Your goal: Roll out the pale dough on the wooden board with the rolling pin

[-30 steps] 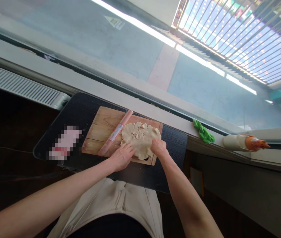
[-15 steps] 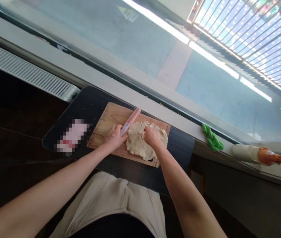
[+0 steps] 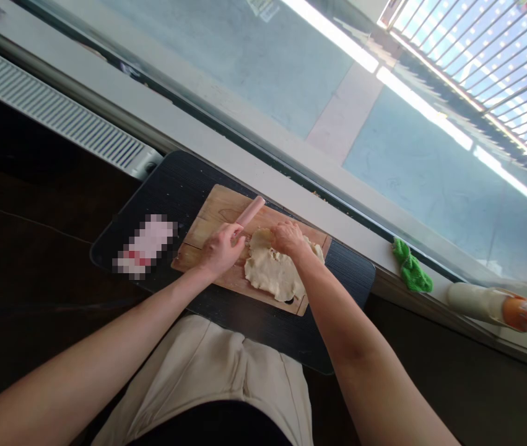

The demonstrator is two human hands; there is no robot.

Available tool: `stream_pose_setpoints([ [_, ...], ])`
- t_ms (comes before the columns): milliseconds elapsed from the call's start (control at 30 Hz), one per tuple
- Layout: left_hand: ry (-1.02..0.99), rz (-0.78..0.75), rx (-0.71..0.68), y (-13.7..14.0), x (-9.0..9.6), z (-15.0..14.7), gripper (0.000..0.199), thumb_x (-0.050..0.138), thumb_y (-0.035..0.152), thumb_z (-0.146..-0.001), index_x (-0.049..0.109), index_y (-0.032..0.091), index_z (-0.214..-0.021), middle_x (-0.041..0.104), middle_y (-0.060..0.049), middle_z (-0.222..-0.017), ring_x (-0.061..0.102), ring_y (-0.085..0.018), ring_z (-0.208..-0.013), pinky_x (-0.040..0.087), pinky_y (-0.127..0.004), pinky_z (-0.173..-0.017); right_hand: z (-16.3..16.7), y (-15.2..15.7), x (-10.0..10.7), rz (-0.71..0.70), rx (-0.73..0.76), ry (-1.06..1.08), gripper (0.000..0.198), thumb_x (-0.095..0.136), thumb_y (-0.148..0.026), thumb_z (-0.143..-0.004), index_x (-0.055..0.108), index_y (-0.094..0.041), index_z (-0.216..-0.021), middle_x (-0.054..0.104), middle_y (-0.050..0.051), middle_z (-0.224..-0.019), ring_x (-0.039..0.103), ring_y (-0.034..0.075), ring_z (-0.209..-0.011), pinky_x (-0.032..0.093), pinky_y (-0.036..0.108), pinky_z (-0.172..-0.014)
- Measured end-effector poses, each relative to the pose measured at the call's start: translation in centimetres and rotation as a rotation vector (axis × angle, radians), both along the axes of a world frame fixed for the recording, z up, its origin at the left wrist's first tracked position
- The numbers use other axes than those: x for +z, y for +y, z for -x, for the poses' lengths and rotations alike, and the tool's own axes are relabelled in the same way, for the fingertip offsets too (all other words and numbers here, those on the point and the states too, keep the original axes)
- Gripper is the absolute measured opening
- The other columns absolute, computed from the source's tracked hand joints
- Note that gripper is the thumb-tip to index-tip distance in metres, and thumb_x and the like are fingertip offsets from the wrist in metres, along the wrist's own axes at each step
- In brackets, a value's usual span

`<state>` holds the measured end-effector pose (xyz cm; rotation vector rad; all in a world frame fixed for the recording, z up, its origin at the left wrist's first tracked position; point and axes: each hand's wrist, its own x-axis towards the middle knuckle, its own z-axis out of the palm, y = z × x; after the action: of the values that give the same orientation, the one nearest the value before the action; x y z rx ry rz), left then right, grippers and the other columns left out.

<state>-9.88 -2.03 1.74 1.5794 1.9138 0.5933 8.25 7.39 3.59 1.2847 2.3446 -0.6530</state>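
Our left hand (image 3: 220, 249) is wrapped around the rolling pin (image 3: 251, 213) on the cutting board (image 3: 208, 217); our right hand (image 3: 287, 237) touches the dough (image 3: 274, 274) on the board's right half, and we cannot tell whether it pinches any. We judge the dough mostly flattened, its edge not yet even

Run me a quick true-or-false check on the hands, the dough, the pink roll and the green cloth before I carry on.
1. The left hand is on the pink roll. True.
2. The right hand is at the dough. True.
3. The pink roll lies on top of the dough. False: it is beside the dough.
4. The green cloth lies on the windowsill. True.
5. The dough lies on the windowsill. False: it lies on the wooden board.
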Motion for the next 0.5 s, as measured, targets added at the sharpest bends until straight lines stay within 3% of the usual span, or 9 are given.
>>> stream_pose_setpoints([
  [133,-0.295,0.101,0.057,-0.1,-1.5,-2.3,0.037,0.058,0.031,-0.076,0.055,0.019,-0.111,0.064,-0.005,-0.106,0.062,-0.018,-0.098,0.048,-0.030,-0.087,-1.3,-0.4,0.5,0.045,0.012,0.020,0.018,0.053,-0.024,-0.083,0.065,-0.023,-0.096,0.068,0.005,-0.097,0.061,0.019,-0.086,0.039,0.027,-0.068],
  [200,-0.306,0.141,0.043,-0.2,-2.3,-2.7,0.045,0.063,0.033,-0.072,0.054,0.019,-0.113,0.065,-0.005,-0.105,0.062,-0.018,-0.096,0.049,-0.030,-0.083,-2.2,-1.0,0.8,0.052,0.009,0.030,0.017,0.052,-0.027,-0.083,0.065,-0.025,-0.094,0.069,0.003,-0.089,0.062,0.018,-0.081,0.037,0.027,-0.064],
  [267,-0.249,0.200,-0.044,-0.3,-2.4,-2.9,0.037,0.064,0.033,-0.071,0.059,0.020,-0.104,0.066,-0.002,-0.090,0.063,-0.018,-0.083,0.049,-0.029,-0.073,-3.4,-1.6,1.3,0.044,0.004,0.043,0.015,0.052,-0.029,-0.084,0.064,-0.026,-0.092,0.069,0.001,-0.086,0.062,0.019,-0.080,0.036,0.026,-0.063],
  [367,-0.153,0.237,-0.161,-0.8,-1.3,-3.8,0.010,0.059,0.029,-0.074,0.060,0.019,-0.073,0.059,0.000,-0.067,0.059,-0.017,-0.069,0.046,-0.029,-0.066,-5.4,-2.8,2.1,0.007,-0.008,0.110,0.012,0.051,-0.028,-0.084,0.063,-0.025,-0.087,0.068,0.001,-0.082,0.061,0.018,-0.079,0.036,0.026,-0.065],
  [400,-0.139,0.219,-0.185,-1.2,-0.8,-4.3,0.013,0.057,0.029,-0.075,0.057,0.019,-0.065,0.057,-0.001,-0.066,0.058,-0.017,-0.070,0.045,-0.030,-0.068,-6.0,-3.2,2.4,-0.006,-0.011,0.149,0.011,0.051,-0.026,-0.084,0.062,-0.024,-0.085,0.068,0.001,-0.080,0.060,0.017,-0.078,0.036,0.026,-0.066],
  [500,-0.193,0.116,-0.224,-3.0,0.7,-6.1,0.015,0.054,0.028,-0.079,0.056,0.019,-0.067,0.060,-0.004,-0.079,0.058,-0.019,-0.083,0.045,-0.031,-0.077,-7.6,-4.2,2.8,-0.017,-0.022,0.257,0.010,0.052,-0.021,-0.084,0.061,-0.023,-0.082,0.067,0.001,-0.080,0.059,0.015,-0.077,0.037,0.025,-0.071],
])
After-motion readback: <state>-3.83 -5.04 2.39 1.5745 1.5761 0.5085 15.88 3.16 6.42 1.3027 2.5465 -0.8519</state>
